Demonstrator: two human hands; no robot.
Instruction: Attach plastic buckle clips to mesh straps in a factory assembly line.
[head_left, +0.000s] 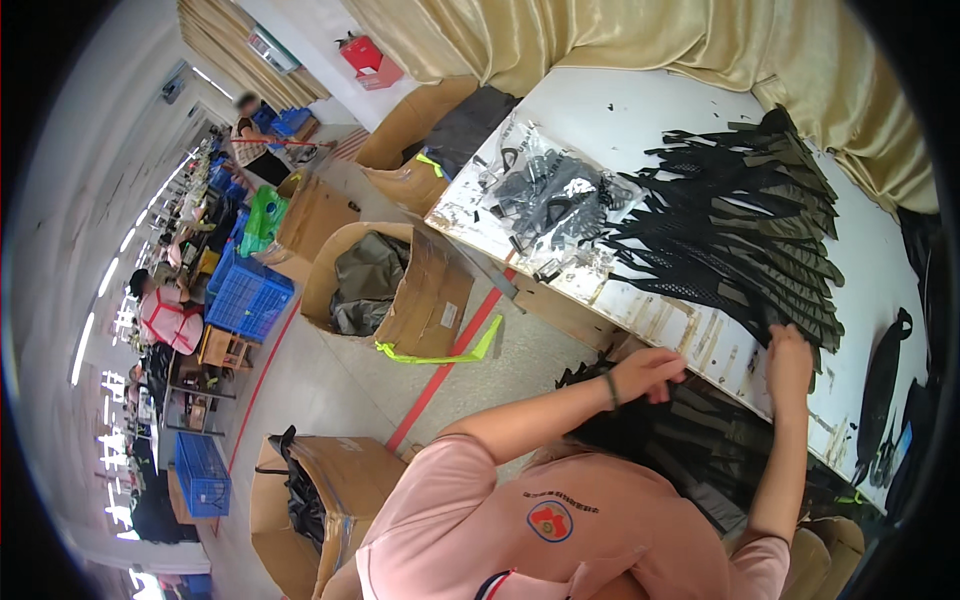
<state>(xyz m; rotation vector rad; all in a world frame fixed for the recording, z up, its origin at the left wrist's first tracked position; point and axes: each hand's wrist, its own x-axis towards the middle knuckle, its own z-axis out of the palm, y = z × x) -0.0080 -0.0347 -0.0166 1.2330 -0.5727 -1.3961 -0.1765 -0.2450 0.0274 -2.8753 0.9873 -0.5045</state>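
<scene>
My right hand (789,352) is closed at the near edge of a fanned pile of black mesh and olive fabric strips (715,215) on the white table, its fingers round the end of one black strip. Part of that grip is hidden under the hand. My left hand (648,377) hovers off the table's front edge, fingers loosely bent and apart, holding nothing that shows. Below it lie more dark strips (690,440), partly covered by my arms and body. A clear plastic bag of black pieces (560,190) rests left of the pile.
The white table (600,100) has a worn front edge. A black strap-like piece (884,380) lies at its right end. To the left stand cardboard boxes (440,290) with dark fabric and blue crates (250,295). Gold curtains (640,40) hang behind. Two people are further off.
</scene>
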